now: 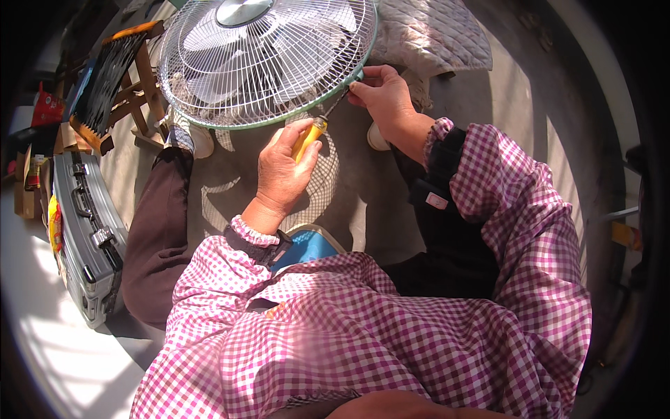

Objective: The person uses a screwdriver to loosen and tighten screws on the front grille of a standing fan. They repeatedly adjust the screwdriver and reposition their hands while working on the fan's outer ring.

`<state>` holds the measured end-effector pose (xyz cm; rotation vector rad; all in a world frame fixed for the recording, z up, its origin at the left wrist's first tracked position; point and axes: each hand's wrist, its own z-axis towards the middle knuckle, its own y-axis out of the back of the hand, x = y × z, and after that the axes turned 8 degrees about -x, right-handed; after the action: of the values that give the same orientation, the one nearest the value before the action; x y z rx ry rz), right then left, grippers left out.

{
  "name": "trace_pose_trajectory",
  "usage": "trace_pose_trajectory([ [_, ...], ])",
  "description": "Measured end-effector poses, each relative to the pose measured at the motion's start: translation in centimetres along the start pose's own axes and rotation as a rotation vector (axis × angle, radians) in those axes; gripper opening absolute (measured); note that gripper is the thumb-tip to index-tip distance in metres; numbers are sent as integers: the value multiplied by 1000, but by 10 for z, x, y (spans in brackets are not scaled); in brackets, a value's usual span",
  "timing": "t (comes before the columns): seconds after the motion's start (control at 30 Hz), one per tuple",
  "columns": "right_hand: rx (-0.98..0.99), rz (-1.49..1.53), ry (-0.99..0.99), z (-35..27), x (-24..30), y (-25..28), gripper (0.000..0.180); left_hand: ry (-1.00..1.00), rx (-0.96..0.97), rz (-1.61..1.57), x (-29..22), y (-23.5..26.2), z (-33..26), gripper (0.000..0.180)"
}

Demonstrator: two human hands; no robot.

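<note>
An electric fan's round wire cage (279, 105) with a pale green rim fills the upper middle of the view, its grey blades showing through. My left hand (283, 167) is closed around the yellow handle of a screwdriver (307, 142). The shaft slants up and right toward the rim's lower right edge. There my right hand (385, 98) pinches with thumb and forefinger by the rim, where the screwdriver's tip meets it. What lies between those fingertips is too small to make out.
A wooden folding stool (112, 87) with a black woven seat stands at the left, above a silver hard case (91, 230). A quilted cloth (433, 35) lies beyond my right hand. Something blue (307, 248) sits between my legs. My shoes flank the fan.
</note>
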<state>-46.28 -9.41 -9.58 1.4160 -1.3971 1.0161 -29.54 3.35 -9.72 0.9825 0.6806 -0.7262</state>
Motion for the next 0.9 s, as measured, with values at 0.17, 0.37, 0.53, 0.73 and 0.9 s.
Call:
trace_pose_trajectory([
  [0.17, -8, -14, 21, 2, -2, -1, 29, 1057, 87, -1092, 2, 10, -4, 35],
  [0.37, -33, -38, 48, 3, -3, -2, 29, 234, 117, -315, 10, 8, 2, 30],
  [0.53, -40, -65, 66, 4, -3, -1, 29, -111, 10, 114, 3, 3, -4, 39],
  [0.73, -29, -48, 76, 6, -5, -1, 28, 1141, 275, -1307, 10, 17, 1, 36],
  [0.9, -35, -74, 98, 5, -6, -2, 28, 286, 104, -385, 12, 0, 3, 34],
])
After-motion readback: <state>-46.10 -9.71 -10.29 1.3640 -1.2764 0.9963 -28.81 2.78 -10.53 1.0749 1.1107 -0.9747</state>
